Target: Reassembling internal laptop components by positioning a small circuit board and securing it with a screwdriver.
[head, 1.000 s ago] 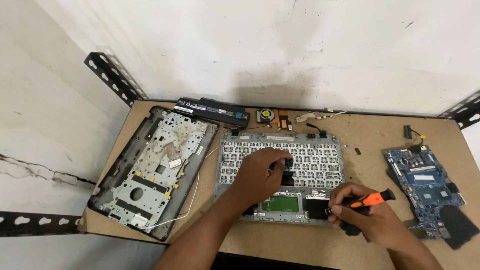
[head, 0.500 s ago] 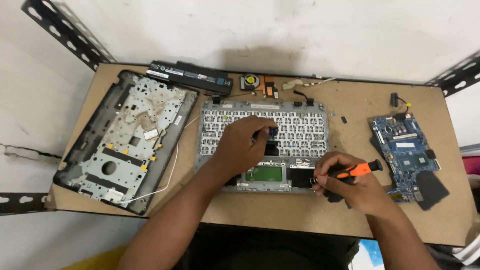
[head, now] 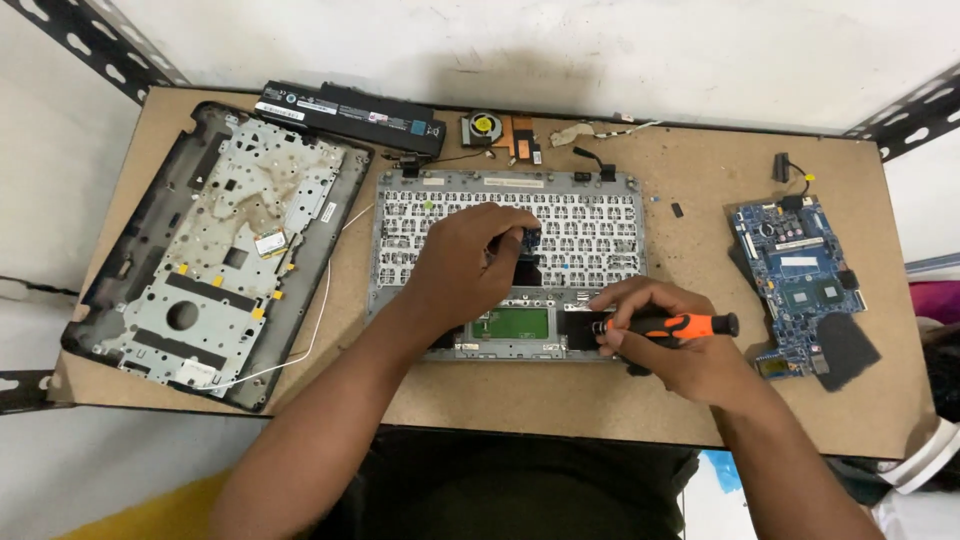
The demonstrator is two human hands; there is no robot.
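Here the right hand (head: 675, 340) grips an orange-black screwdriver (head: 672, 325); the left hand (head: 470, 265) pinches a small board (head: 530, 238).

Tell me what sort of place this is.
Probably an electronics repair bench: a laptop keyboard frame lies opened on a fibreboard table, with a bare blue motherboard, a detached battery, and a screwdriver in the right hand.

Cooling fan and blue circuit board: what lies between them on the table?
Head view: between cooling fan and circuit board lie loose cables, small black bits and bare table.
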